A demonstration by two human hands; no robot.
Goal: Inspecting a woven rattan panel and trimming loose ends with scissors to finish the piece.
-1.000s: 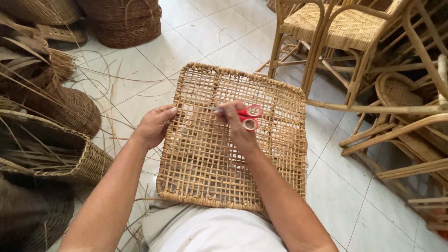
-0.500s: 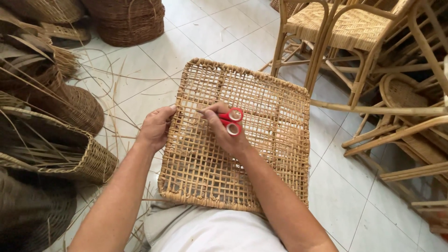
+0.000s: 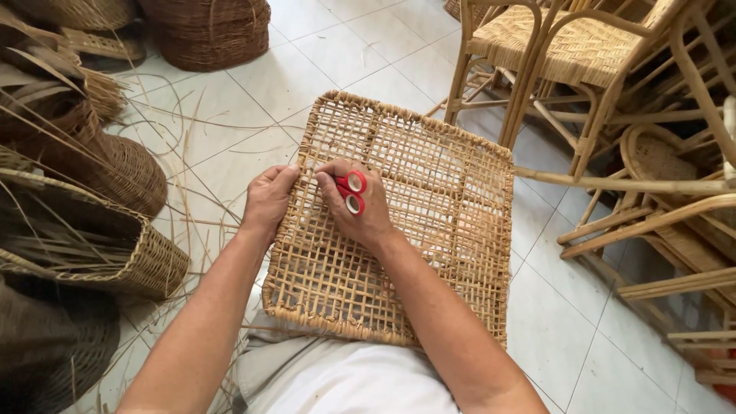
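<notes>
our fingers are curled on both sides: the right hand [image 3: 360, 203] has its fingers threaded through the red loops of a small pair of scissors [image 3: 353, 192] and closed round them, with the blades hidden under the knuckles, so we cannot tell whether they are parted or shut. the left hand [image 3: 268, 201] is wrapped over the left edge of the woven cane panel [image 3: 429, 230], fingers bent onto the weave and the thumb on the rim, pinching it steady.

the panel lies across our lap, tilted away from us, its far corner near the leg of a cane chair [image 3: 567, 54] that stands on the tiled floor [image 3: 353, 46]. the scissors sit on the weave near the panel's left side, just beside the holding hand. baskets [image 3: 146, 264] and loose strands lie to our left.

we judge that we are trimming the weave: the scissor tips seem to be working at a strand end close to the edge. the next move calls for a sure grip on the rim, the blades eased under only the stray end, and care not to nick the woven strands around it.
</notes>
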